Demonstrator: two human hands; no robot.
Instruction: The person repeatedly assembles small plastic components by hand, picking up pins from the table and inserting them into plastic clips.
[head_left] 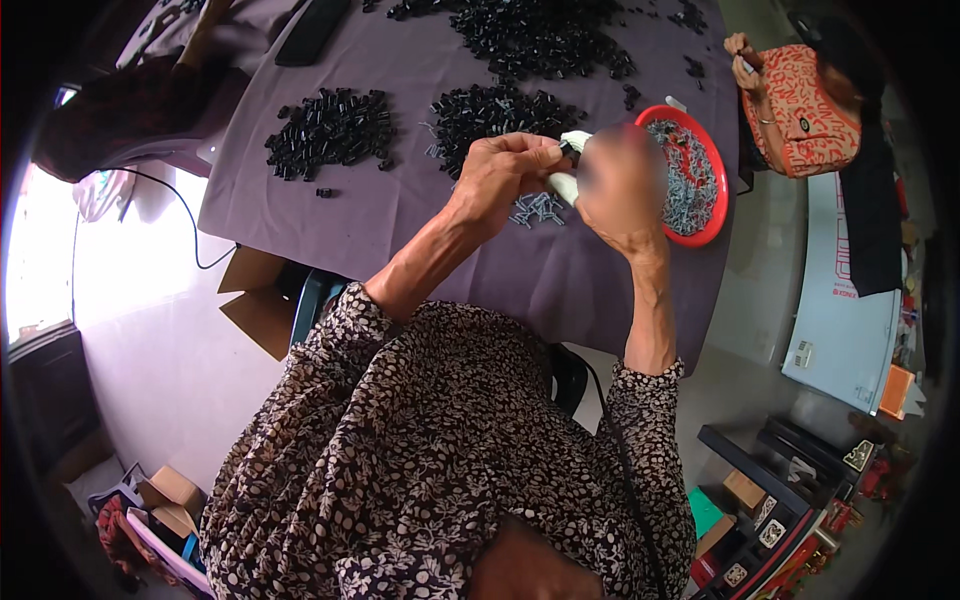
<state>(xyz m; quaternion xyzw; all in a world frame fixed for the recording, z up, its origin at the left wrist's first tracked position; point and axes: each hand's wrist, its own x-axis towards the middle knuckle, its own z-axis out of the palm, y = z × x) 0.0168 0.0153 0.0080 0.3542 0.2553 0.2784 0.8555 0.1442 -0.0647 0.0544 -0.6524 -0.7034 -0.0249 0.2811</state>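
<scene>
My left hand (505,170) is closed in a pinch on a small black plastic piece (569,150), above the table. Close beside it is my right hand (628,200); a blur covers its fingers, so their grip cannot be made out. White material (565,186) shows between the two hands, against the right hand's fingers. Below the hands lies a small heap of grey screw-like pins (538,209). A red bowl (722,190) holding many such pins stands just right of my right hand. Behind my left hand spreads a pile of black pieces mixed with pins (490,115).
A separate pile of black pieces (330,135) lies to the left, with a bigger heap (540,40) at the back. A dark phone-like slab (312,32) rests at the far left. Beyond the right edge of the purple-grey tablecloth (400,235) is an orange patterned bag (805,110).
</scene>
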